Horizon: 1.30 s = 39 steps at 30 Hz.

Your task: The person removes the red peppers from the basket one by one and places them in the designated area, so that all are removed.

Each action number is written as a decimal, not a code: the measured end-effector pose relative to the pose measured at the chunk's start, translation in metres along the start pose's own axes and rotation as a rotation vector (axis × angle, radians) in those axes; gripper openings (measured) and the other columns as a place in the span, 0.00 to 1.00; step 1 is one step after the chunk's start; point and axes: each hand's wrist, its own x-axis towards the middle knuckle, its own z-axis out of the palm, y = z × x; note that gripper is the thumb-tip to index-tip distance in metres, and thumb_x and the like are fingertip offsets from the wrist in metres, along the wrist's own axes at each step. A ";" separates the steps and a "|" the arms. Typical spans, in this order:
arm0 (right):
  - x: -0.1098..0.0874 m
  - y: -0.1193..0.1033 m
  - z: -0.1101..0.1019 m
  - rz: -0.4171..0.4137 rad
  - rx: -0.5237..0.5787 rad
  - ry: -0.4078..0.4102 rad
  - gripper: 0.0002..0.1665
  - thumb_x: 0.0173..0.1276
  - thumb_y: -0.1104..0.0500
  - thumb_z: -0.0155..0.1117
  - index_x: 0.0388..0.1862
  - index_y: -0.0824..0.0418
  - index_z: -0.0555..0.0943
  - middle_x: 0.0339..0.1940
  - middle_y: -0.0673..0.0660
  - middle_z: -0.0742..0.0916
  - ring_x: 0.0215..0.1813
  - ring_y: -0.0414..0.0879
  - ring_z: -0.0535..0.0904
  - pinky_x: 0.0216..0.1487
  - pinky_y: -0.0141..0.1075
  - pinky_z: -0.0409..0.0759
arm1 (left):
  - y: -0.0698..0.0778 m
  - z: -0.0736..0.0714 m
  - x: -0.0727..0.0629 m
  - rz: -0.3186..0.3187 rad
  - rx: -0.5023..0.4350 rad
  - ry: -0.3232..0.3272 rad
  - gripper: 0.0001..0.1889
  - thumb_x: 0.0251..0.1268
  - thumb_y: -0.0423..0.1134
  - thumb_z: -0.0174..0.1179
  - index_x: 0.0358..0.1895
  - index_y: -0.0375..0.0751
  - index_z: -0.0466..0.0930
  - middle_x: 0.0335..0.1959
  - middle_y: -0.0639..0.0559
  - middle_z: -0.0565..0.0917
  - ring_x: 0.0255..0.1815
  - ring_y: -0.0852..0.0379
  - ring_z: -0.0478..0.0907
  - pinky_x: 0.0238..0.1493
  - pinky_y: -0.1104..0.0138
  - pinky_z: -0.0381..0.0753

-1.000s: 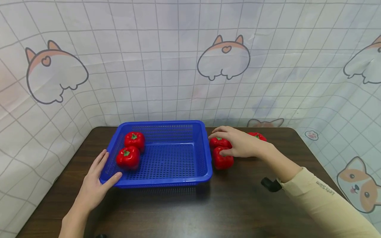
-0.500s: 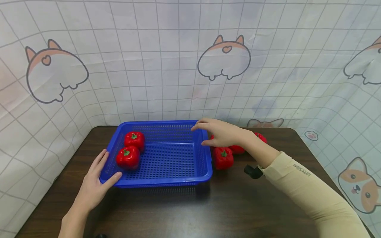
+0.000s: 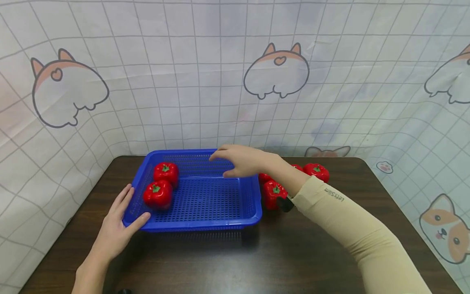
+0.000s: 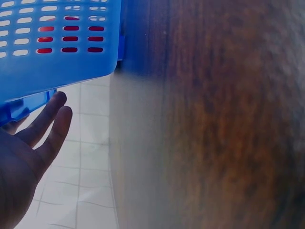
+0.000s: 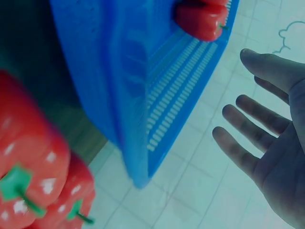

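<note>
A blue plastic basket (image 3: 198,225) sits on the dark wooden table. Two red bell peppers lie inside at its left, a front one (image 3: 158,194) and one behind it (image 3: 166,173). At the basket's left front corner rests my left hand (image 3: 116,222), thumb over the rim and fingers along the outer side; the left wrist view shows those fingers extended (image 4: 47,126). My right hand (image 3: 245,160) hovers over the basket's back right part. Nothing is between its spread fingers, as the right wrist view shows (image 5: 248,121).
Several more red bell peppers stand to the right of the basket, including a front one (image 3: 272,194) and a far right one (image 3: 316,172); the right forearm partly hides others. A white gridded cloth (image 3: 205,81) with dog drawings hangs behind the table.
My right hand has moved left, from the peppers beside the basket to above the basket, carrying nothing. My left hand and the two peppers inside have stayed put.
</note>
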 end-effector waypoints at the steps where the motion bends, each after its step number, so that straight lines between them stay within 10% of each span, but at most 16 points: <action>1: 0.004 -0.002 0.000 -0.006 -0.002 -0.009 0.32 0.72 0.55 0.69 0.74 0.53 0.74 0.71 0.53 0.75 0.72 0.48 0.70 0.72 0.42 0.69 | 0.000 0.000 0.000 0.001 0.000 0.001 0.45 0.68 0.47 0.67 0.83 0.42 0.53 0.84 0.45 0.50 0.78 0.27 0.50 0.65 0.26 0.55; 23: 0.098 -0.068 0.042 -0.124 0.034 -0.180 0.42 0.72 0.55 0.70 0.81 0.52 0.64 0.80 0.51 0.67 0.80 0.44 0.59 0.75 0.37 0.63 | -0.003 0.001 -0.003 -0.006 0.005 -0.003 0.45 0.69 0.45 0.67 0.83 0.43 0.51 0.84 0.45 0.49 0.78 0.26 0.50 0.65 0.24 0.52; 39: 0.127 -0.083 0.054 -0.113 0.046 -0.254 0.47 0.67 0.56 0.74 0.81 0.46 0.63 0.80 0.45 0.66 0.80 0.41 0.55 0.74 0.39 0.66 | 0.000 0.002 -0.001 0.009 -0.009 -0.003 0.46 0.69 0.44 0.67 0.83 0.43 0.51 0.84 0.47 0.49 0.78 0.26 0.51 0.65 0.25 0.54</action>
